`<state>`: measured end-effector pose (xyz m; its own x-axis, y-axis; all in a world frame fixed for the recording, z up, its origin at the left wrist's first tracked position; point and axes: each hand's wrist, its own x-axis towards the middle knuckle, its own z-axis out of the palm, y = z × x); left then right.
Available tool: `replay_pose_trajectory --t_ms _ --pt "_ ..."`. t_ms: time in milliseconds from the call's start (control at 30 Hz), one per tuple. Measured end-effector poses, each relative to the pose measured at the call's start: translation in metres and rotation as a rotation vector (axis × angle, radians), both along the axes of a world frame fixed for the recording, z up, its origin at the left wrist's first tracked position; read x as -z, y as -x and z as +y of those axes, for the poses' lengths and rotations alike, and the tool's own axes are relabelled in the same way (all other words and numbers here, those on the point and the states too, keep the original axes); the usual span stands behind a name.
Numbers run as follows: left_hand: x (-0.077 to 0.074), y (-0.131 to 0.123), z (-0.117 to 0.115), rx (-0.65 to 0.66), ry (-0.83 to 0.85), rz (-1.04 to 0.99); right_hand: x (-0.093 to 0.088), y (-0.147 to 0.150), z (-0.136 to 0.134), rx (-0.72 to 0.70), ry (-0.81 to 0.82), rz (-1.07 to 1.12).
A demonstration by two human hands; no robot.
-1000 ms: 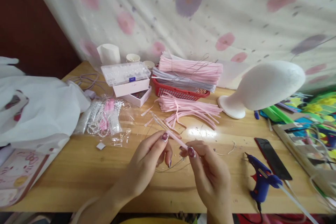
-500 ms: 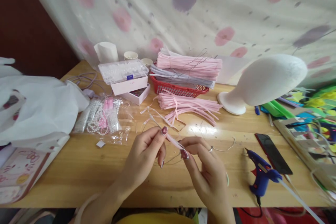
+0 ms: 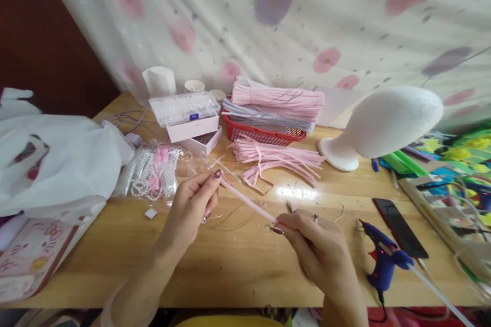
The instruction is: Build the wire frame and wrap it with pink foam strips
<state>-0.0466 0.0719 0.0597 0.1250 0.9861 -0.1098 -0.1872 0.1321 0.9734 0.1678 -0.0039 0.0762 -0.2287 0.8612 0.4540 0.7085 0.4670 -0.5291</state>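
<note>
A thin pink strip is stretched between both hands above the wooden table. My left hand pinches its upper left end between thumb and forefinger. My right hand pinches its lower right end, fingers closed. A thin wire runs along the strip and sticks out past my left fingers. Loose wire lies on the table under the strip.
A pile of pink strips lies behind the hands, with a red basket of more strips beyond. A bead box, bagged pearls, a white foam head, a blue glue gun and a phone surround them.
My hands have drawn apart: the left moved up and left, the right down and right, so more of the pink strip now shows between them.
</note>
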Motion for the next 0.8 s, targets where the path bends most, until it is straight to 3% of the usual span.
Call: replay_pose_trajectory --t_ms 167,433,800 --pt "-0.001 0.004 0.001 -0.014 0.034 -0.077 -0.004 0.005 0.005 0.001 -0.057 -0.007" --pt "0.004 0.005 -0.005 -0.087 -0.032 -0.005 -0.007 0.003 0.003 0.004 -0.107 0.014" --pt "-0.005 0.005 -0.008 -0.035 0.049 -0.069 0.011 -0.008 0.007 0.016 -0.083 0.033"
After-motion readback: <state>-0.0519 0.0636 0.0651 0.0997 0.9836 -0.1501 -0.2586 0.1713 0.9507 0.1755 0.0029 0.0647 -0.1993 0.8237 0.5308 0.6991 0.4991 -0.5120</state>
